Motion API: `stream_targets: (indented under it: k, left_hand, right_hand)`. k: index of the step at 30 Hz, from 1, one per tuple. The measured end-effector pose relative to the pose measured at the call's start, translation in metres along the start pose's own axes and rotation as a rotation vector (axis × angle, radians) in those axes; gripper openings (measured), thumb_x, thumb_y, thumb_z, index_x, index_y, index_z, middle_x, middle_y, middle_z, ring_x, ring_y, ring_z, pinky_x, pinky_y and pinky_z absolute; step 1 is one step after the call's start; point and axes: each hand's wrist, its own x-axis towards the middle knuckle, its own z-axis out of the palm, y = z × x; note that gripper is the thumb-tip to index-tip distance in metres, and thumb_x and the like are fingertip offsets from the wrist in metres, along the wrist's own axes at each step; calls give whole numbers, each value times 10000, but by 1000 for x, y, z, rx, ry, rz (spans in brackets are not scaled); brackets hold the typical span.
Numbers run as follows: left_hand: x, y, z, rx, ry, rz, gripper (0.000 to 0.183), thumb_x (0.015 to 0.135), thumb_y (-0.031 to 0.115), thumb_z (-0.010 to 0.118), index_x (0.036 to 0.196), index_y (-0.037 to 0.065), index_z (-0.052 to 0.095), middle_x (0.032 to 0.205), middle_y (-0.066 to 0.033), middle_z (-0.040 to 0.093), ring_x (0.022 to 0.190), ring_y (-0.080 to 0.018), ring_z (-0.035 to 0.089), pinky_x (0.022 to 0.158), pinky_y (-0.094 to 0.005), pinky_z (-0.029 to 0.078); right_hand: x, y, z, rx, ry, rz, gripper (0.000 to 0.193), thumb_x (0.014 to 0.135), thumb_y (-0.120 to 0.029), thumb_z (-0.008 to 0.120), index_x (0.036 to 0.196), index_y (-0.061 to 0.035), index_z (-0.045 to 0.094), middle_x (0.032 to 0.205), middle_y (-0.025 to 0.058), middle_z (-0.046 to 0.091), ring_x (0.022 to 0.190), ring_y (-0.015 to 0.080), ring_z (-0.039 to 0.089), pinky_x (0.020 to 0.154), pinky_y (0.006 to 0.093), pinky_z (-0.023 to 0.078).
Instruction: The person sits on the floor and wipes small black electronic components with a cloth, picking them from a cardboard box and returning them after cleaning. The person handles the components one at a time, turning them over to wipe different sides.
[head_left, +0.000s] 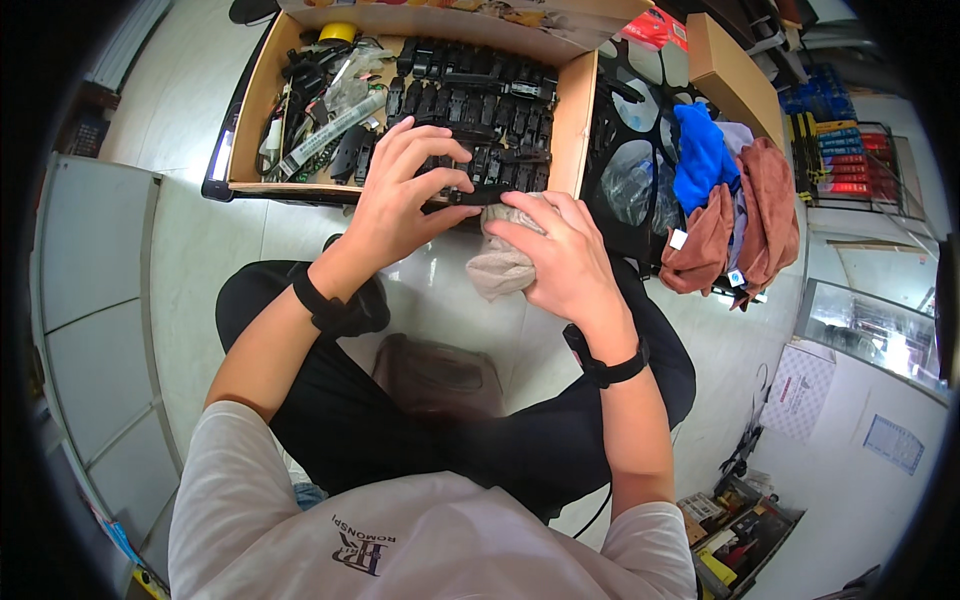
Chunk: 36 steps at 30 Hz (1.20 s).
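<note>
My left hand (400, 195) is at the near edge of an open cardboard box (572, 130). Its thumb and forefinger pinch one end of a small, long black piece (490, 194), while the other fingers are curled loosely above. A crumpled beige cloth (500, 262) is gripped in my right hand (565, 245), whose fingertips meet the other end of the black piece. Inside the box, several rows of similar black parts (478, 105) lie packed side by side. What kind of parts they are cannot be made out.
Left in the box lie cables, clear plastic bags and a yellow roll (338, 33). Blue cloth (703, 155) and brown cloths (765, 210) hang at the right, beside a black rack with clear bags (630, 185). A brown stool (440, 375) stands between my legs.
</note>
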Motion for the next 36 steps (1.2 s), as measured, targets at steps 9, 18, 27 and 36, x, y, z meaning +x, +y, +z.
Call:
stream_targets:
  k: [9,18,27,36]
  left_hand:
    - [5,4,2,-78,53,64,354,718,200,1012,974,181,768,1292,-5,723,1376,-314,629,1290,-609,391]
    - [16,1,-3,-147,98,60,365,685,233,1038,973,155,827,1306,-40,729,1372,-335,642,1280,-615,403]
    - [20,3,-11,-216,-17,91,412,713,283,1027,1058,149,845,1428,-72,680,1440,-364,580,1295,-612,382]
    - [15,-3,-1,-146,-26,113,459,676,182,1009,1116,200,882,1463,-67,671,1470,-370,539,1309,-619,371]
  right_hand:
    - [-1,1,4,-28,36,-36,631,623,35,847,1226,-148,806,1451,88,696,1285,440,628,1108,507,540]
    - [-1,-9,-9,-124,35,-68,764,600,74,830,1310,-202,775,1573,59,616,1253,375,642,1063,481,548]
    - [-1,-3,-14,-49,-5,-58,797,603,69,823,1342,-228,789,1579,37,625,1237,347,651,1045,457,554]
    - [-6,2,-17,-78,66,-54,663,598,33,847,1224,-184,811,1575,48,638,1266,362,657,1043,463,555]
